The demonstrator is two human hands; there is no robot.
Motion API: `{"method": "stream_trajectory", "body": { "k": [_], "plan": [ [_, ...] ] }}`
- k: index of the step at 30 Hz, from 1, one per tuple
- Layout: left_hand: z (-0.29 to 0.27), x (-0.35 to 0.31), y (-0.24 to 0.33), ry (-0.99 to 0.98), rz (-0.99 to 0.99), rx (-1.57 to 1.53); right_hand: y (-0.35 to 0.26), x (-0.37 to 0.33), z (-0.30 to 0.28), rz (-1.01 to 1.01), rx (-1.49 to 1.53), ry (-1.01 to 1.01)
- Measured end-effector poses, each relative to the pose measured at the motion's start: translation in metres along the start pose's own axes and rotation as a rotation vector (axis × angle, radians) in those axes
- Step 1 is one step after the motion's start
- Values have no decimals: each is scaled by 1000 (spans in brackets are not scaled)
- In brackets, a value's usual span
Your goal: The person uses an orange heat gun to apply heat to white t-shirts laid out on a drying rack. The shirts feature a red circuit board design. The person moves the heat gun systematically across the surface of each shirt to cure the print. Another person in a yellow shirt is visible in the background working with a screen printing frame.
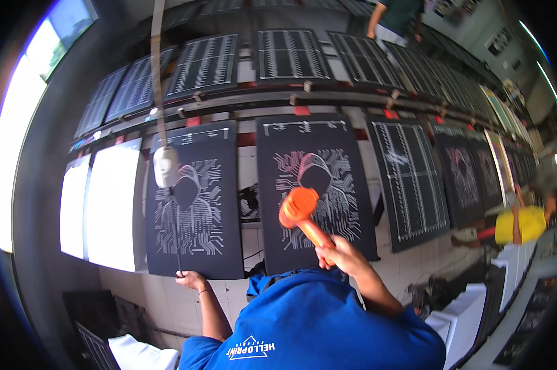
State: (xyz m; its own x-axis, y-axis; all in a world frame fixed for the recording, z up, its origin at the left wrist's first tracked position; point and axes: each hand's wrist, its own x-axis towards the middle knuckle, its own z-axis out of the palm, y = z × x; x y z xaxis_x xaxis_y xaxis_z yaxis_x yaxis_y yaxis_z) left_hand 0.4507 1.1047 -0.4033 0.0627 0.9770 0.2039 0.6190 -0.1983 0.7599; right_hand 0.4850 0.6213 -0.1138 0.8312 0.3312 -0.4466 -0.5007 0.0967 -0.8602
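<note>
My right hand [345, 256] is closed round the handle of an orange hair dryer [302, 209], its round head over a black printed panel [315, 246]. That panel carries a pale, pinkish hooded figure with circuit-like lines. On the left, my left hand [193, 280] pinches a thin black cord [177, 243] at the near edge of a second black panel [195, 262] with a similar print. The cord runs up to a white power socket [165, 166] hanging from a pale cable [156, 74].
Plain white boards [115, 206] lie to the left. A black panel with rows of fine print [411, 179] lies to the right. More printed panels [291, 55] line the rails behind. One person [398, 18] stands at the far side, another in yellow [520, 225] at right.
</note>
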Motion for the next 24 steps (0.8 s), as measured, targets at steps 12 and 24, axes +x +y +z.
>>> {"method": "stream_trajectory", "body": {
  "k": [12,24],
  "plan": [
    [-18,-9,28,-56,-144,-112,12,4,20,-99,-57,73],
    [10,-1,-13,-4,113,-120,40,-32,16,-142,-159,53]
  ]
}}
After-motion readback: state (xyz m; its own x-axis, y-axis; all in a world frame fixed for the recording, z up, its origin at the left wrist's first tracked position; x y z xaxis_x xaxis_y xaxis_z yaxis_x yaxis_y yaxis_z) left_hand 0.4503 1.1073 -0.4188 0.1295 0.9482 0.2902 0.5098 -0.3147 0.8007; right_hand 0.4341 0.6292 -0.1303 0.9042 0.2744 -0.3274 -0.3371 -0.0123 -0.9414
